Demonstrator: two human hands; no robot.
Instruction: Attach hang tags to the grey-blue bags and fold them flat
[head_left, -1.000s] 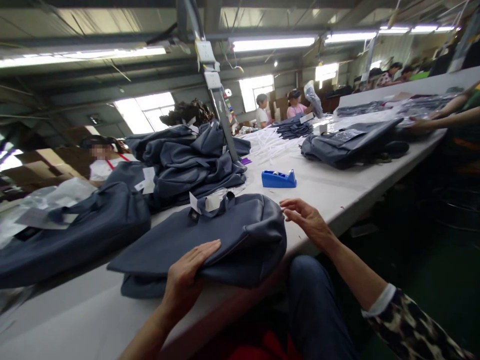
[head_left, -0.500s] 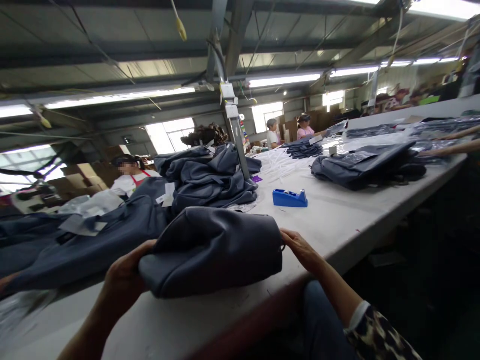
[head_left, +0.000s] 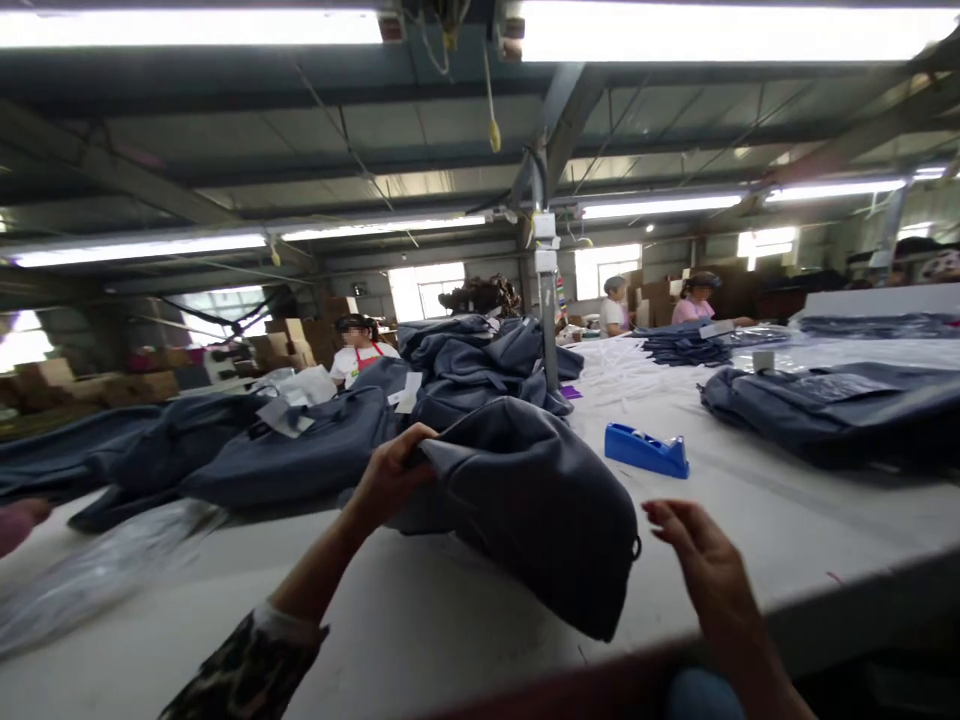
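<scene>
A dark blue-grey bag [head_left: 540, 510] of smooth material, with a small loop at its right end, is tilted over the near part of the white table [head_left: 420, 630]. My left hand [head_left: 394, 470] grips its upper left edge, fingers partly hidden by the fabric. Just right of the loop, my right hand [head_left: 701, 555] is apart from the bag, its fingers loosely bent with nothing visible in them. A blue tape dispenser [head_left: 646, 450] stands on the table beyond my right hand.
More dark blue bags [head_left: 300, 450] with white tags are spread at the left, beside clear plastic [head_left: 112, 570]. A heap [head_left: 480, 365] rises by a metal post [head_left: 548, 320]. Another bag [head_left: 832, 405] lies at right. A co-worker's hand [head_left: 22, 520] shows at far left; people stand behind.
My right hand has let go of the bag's right end and moved off it. The bag's left side is raised and its right end dips lower. The view has turned left.
</scene>
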